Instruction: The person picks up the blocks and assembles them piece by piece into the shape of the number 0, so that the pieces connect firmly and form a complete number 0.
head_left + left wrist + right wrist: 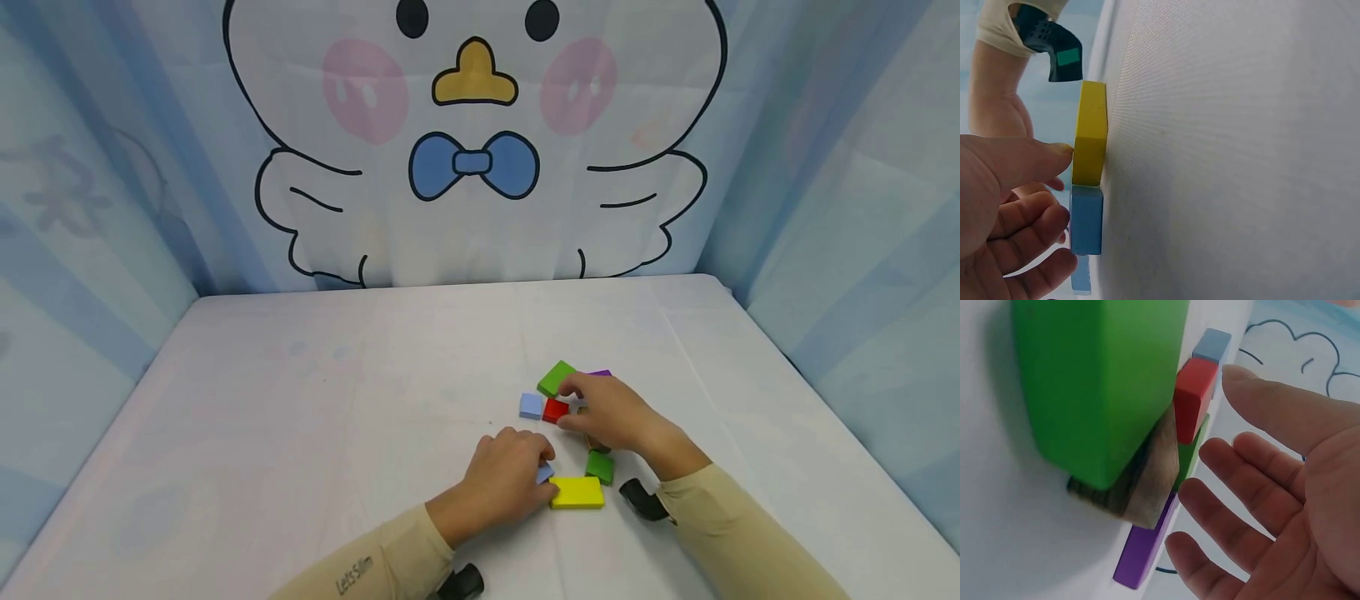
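My left hand (506,475) is low over the near blocks. In the left wrist view its thumb tip meets the yellow block (1090,134), while loosely bent fingers lie beside the blue block (1087,220). My right hand (618,412) hovers at the far blocks, thumb and fingers apart around the red block (555,411). Seen from the right wrist, nothing is between those fingers; a flat green block (557,378) and a purple block (1142,550) lie near the fingertips. A brown wooden block (1154,478) is mostly covered by my right hand in the head view.
A light blue block (531,406) lies left of the red one. Another green block (600,467) stands behind the yellow block. All rest on a white-covered table (300,433). Printed curtains (472,233) rise along its back and sides.
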`<action>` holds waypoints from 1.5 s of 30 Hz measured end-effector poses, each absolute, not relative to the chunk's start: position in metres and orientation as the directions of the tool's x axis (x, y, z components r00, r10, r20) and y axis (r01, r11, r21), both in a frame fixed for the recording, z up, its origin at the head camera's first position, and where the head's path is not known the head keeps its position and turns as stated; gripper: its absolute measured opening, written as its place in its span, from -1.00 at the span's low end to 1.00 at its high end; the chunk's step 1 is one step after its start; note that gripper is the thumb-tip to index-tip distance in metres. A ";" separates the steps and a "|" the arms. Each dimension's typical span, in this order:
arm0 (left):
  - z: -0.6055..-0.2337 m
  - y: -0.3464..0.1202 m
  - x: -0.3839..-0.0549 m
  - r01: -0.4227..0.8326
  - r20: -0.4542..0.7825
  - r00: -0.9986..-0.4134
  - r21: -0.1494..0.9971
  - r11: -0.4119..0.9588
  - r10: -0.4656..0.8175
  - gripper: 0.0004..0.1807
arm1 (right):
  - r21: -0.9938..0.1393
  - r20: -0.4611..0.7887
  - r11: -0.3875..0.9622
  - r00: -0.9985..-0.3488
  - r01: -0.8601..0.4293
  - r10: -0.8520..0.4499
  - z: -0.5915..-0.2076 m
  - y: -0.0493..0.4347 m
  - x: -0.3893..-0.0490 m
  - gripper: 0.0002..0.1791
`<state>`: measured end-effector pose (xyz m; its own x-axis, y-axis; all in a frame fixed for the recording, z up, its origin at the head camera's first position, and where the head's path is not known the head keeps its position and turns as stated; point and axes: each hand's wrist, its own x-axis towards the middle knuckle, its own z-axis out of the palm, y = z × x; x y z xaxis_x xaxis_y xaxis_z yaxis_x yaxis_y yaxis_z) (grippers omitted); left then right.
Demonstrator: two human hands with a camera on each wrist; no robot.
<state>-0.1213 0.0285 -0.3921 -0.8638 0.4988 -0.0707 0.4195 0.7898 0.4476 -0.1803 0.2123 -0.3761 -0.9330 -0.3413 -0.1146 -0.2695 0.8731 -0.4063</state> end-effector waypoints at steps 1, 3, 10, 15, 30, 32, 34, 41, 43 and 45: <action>-0.392 0.028 -0.121 0.420 -0.069 -0.864 0.449 0.789 0.500 -0.64 | -0.400 -0.116 0.875 -0.932 -0.273 -0.343 -0.376 0.211 -0.181 -0.58; -0.392 0.028 -0.121 0.420 -0.068 -0.864 0.449 0.789 0.499 -0.64 | -0.393 -0.121 0.878 -0.931 -0.273 -0.344 -0.377 0.208 -0.182 -0.59; -0.392 0.028 -0.121 0.420 -0.061 -0.867 0.445 0.791 0.495 -0.65 | -0.376 -0.137 0.890 -0.934 -0.259 -0.330 -0.379 0.203 -0.184 -0.67; -0.393 0.028 -0.121 0.424 -0.055 -0.866 0.444 0.789 0.496 -0.65 | -0.397 -0.143 0.881 -0.932 -0.255 -0.334 -0.381 0.201 -0.185 -0.71; -0.393 0.028 -0.121 0.418 -0.066 -0.867 0.445 0.792 0.494 -0.66 | -0.411 -0.150 0.866 -0.915 -0.286 -0.373 -0.381 0.195 -0.179 -0.61; -0.394 0.028 -0.122 0.414 -0.067 -0.867 0.453 0.789 0.494 -0.67 | -0.405 -0.159 0.869 -0.914 -0.283 -0.372 -0.381 0.195 -0.178 -0.59; -0.394 0.028 -0.122 0.410 -0.069 -0.868 0.460 0.787 0.492 -0.67 | -0.404 -0.163 0.870 -0.914 -0.283 -0.373 -0.381 0.195 -0.178 -0.59; -0.393 0.029 -0.122 0.400 -0.081 -0.869 0.466 0.789 0.488 -0.66 | -0.418 -0.138 0.856 -0.911 -0.303 -0.390 -0.380 0.199 -0.177 -0.64; -0.393 0.029 -0.122 0.398 -0.084 -0.869 0.468 0.789 0.488 -0.66 | -0.421 -0.128 0.854 -0.912 -0.305 -0.390 -0.379 0.202 -0.178 -0.64; -0.393 0.028 -0.122 0.401 -0.082 -0.868 0.466 0.789 0.490 -0.66 | -0.429 -0.122 0.850 -0.913 -0.305 -0.390 -0.378 0.205 -0.178 -0.65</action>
<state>-0.1216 0.0282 -0.3928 -0.8680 0.4897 -0.0816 0.4011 0.7885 0.4662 -0.1784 0.2048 -0.3777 -0.9129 -0.3895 -0.1220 -0.3055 0.8502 -0.4288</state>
